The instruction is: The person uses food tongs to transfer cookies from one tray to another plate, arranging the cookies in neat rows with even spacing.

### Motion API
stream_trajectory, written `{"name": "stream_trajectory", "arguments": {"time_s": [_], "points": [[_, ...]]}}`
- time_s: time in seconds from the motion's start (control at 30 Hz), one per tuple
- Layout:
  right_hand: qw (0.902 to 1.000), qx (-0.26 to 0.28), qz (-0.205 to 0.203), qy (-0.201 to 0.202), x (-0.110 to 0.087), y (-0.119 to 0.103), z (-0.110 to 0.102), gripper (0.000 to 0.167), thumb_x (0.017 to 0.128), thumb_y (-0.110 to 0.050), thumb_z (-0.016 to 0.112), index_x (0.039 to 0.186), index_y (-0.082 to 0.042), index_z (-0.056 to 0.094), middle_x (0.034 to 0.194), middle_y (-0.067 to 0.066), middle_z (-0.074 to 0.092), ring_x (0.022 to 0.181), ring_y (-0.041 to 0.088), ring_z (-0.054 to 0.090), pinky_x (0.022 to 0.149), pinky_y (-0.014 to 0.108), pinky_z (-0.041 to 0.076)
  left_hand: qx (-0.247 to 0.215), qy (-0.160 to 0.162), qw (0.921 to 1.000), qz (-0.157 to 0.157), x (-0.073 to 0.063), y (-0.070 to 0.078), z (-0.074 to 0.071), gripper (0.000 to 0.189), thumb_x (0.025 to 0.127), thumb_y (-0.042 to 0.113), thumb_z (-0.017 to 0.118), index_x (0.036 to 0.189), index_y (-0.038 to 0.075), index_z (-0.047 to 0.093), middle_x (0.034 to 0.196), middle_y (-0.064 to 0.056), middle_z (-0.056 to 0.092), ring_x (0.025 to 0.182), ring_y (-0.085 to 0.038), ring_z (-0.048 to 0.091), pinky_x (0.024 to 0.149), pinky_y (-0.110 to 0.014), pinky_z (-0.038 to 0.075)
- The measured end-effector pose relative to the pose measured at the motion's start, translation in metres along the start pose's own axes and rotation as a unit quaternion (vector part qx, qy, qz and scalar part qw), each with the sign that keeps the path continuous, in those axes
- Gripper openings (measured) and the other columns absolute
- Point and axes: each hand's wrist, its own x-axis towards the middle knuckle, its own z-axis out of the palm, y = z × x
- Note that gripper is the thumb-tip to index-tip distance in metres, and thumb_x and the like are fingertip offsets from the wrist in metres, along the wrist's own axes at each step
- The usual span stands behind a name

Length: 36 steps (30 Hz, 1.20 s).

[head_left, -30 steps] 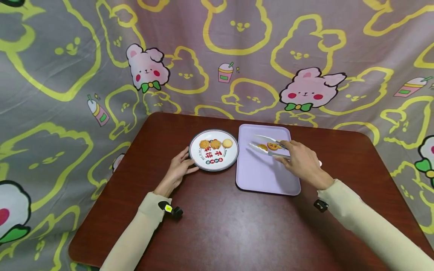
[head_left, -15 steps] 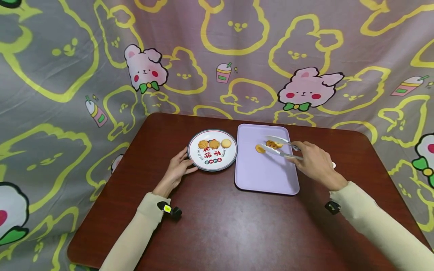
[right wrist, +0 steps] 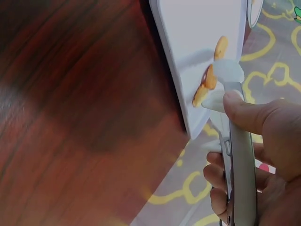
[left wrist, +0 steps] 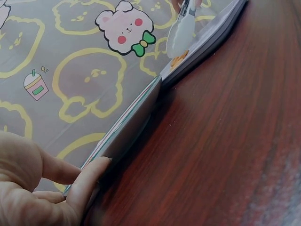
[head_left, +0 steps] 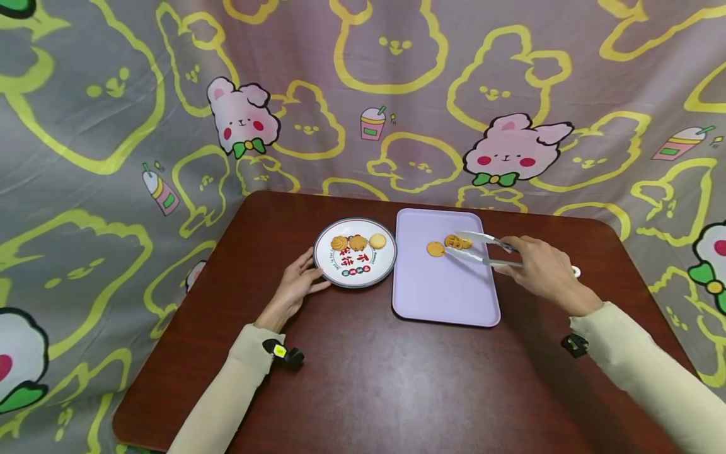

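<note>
My right hand [head_left: 539, 268] grips metal serving tongs [right wrist: 242, 169], their two arms spread. In the head view the tong tips are over a lilac tray [head_left: 442, 296], close to two cookies: a flat round one [head_left: 435, 250] and a brown one with a lattice-like top [head_left: 452, 242]. Nothing shows pinched between the tips. On the left, my left hand [head_left: 296, 282] holds the rim of a white plate [head_left: 363, 282] between thumb and fingers. Three cookies lie in a row on it: a swirled one [head_left: 339, 243], a brown lumpy one [head_left: 358, 243] and a pale round one [head_left: 377, 241].
The plate stands right beside the tray's left edge on a dark red-brown wooden table [head_left: 363, 378]. A patterned curtain [head_left: 317, 57] hangs behind the table and along its left side.
My right hand and the tongs have moved right across the tray. The round cookie and the lattice-topped one now show more fully. My left hand stays at the plate.
</note>
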Motion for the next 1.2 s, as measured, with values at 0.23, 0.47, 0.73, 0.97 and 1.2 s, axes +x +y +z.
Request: {"name": "stream_trajectory", "arguments": {"time_s": [0.23, 0.47, 0.73, 0.97, 1.2], "points": [[0.9998, -0.007, -0.017, -0.01, 0.008, 0.009, -0.009, 0.059, 0.083, -0.033, 0.088, 0.132, -0.008, 0.065, 0.105, 0.016, 0.073, 0.089, 0.031, 0.066, 0.052, 0.046, 0.054, -0.01, -0.001, 0.9999, 0.005, 0.002, 0.0, -0.001, 0.073, 0.106, -0.006, 0.045, 0.169, 0.015, 0.015, 0.17, -0.021, 0.025, 0.139, -0.035, 0.047, 0.088, -0.025, 0.066], [0.9988, -0.012, -0.024, -0.042, 0.019, 0.02, -0.011, 0.063, 0.081, -0.032, 0.091, 0.134, -0.011, 0.065, 0.116, 0.016, 0.074, 0.1, 0.033, 0.067, 0.06, 0.051, 0.059, -0.011, -0.003, 0.9999, 0.006, 0.001, 0.0, 0.0, 0.073, 0.106, -0.006, 0.045, 0.169, 0.015, 0.015, 0.17, -0.021, 0.023, 0.14, -0.036, 0.046, 0.088, -0.024, 0.066], [0.9975, -0.006, -0.044, -0.055, 0.032, 0.034, -0.012, 0.063, 0.081, -0.026, 0.09, 0.137, -0.013, 0.065, 0.127, 0.019, 0.072, 0.11, 0.038, 0.066, 0.076, 0.06, 0.06, -0.009, -0.008, 0.9999, 0.01, 0.001, -0.002, 0.0, 0.072, 0.106, -0.006, 0.045, 0.169, 0.014, 0.014, 0.17, -0.021, 0.024, 0.137, -0.035, 0.049, 0.088, -0.025, 0.066], [0.996, -0.016, -0.06, -0.065, 0.044, 0.043, -0.011, 0.064, 0.083, -0.025, 0.089, 0.14, -0.011, 0.064, 0.132, 0.022, 0.07, 0.118, 0.042, 0.064, 0.091, 0.065, 0.055, -0.007, -0.001, 1.0, 0.007, 0.0, -0.003, -0.001, 0.073, 0.105, -0.006, 0.047, 0.168, 0.014, 0.017, 0.169, -0.021, 0.028, 0.131, -0.03, 0.054, 0.087, -0.025, 0.067], [0.9944, -0.038, -0.086, -0.048, 0.056, 0.046, -0.013, 0.061, 0.082, -0.025, 0.089, 0.137, -0.01, 0.067, 0.13, 0.025, 0.07, 0.117, 0.043, 0.065, 0.082, 0.063, 0.057, -0.006, 0.003, 0.9999, 0.009, 0.0, -0.002, -0.001, 0.073, 0.105, -0.005, 0.048, 0.168, 0.014, 0.018, 0.169, -0.02, 0.029, 0.124, -0.024, 0.058, 0.087, -0.026, 0.067]]}}
